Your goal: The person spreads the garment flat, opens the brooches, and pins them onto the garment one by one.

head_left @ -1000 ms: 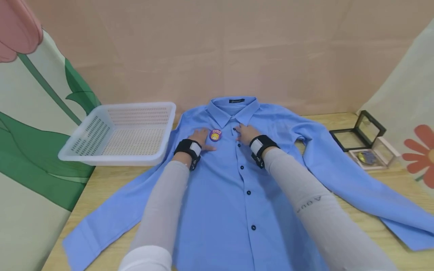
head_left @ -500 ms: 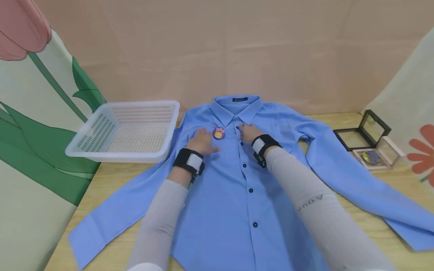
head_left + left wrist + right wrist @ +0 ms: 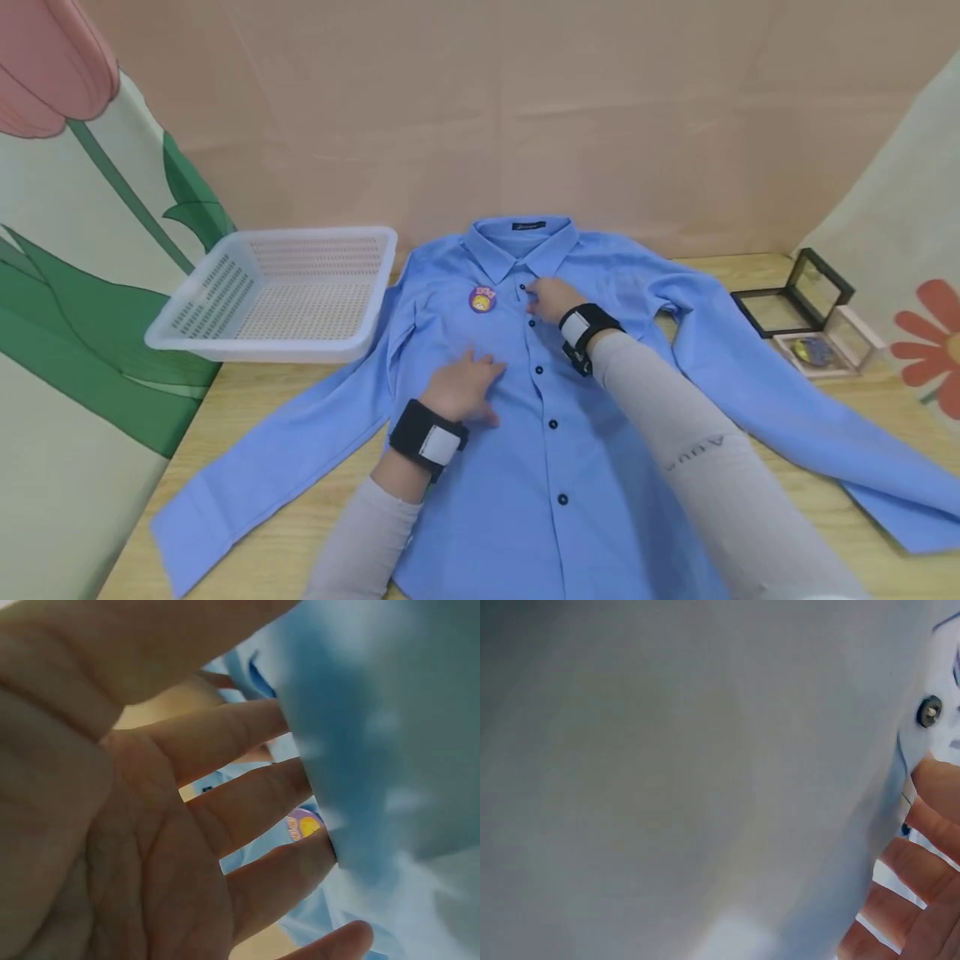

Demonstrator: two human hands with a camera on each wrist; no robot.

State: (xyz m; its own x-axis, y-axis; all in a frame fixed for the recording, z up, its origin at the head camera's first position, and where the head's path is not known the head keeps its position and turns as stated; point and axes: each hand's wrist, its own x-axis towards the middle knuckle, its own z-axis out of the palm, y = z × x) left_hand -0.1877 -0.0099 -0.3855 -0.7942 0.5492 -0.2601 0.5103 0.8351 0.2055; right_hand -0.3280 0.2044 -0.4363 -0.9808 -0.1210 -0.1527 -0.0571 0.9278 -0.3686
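Observation:
A blue long-sleeved shirt (image 3: 480, 467) lies spread out flat, collar at the far side, with a column of dark buttons down its front. On its left chest side sits a round purple badge (image 3: 482, 299) with a yellow figure, glimpsed between the fingers in the left wrist view. My left hand (image 3: 461, 389) hovers low over the shirt front, below the badge, its fingers spread and holding nothing. Beside the upper button (image 3: 522, 287), my right hand (image 3: 553, 300) rests on the shirt front, right of the badge. In the right wrist view its fingers (image 3: 922, 874) lie extended against the cloth.
A white perforated basket (image 3: 352, 343) stands left of the shirt, close to its shoulder. At the right are an opened black-framed case (image 3: 830, 277) and a pale opened case (image 3: 855, 362) with a round badge (image 3: 812, 352) inside. A plain backdrop rises behind the wooden table (image 3: 285, 542).
My left hand has drawn back from beside the badge, coming down the shirt toward me. My right hand has stayed by the upper buttons. The badge keeps its place on the shirt.

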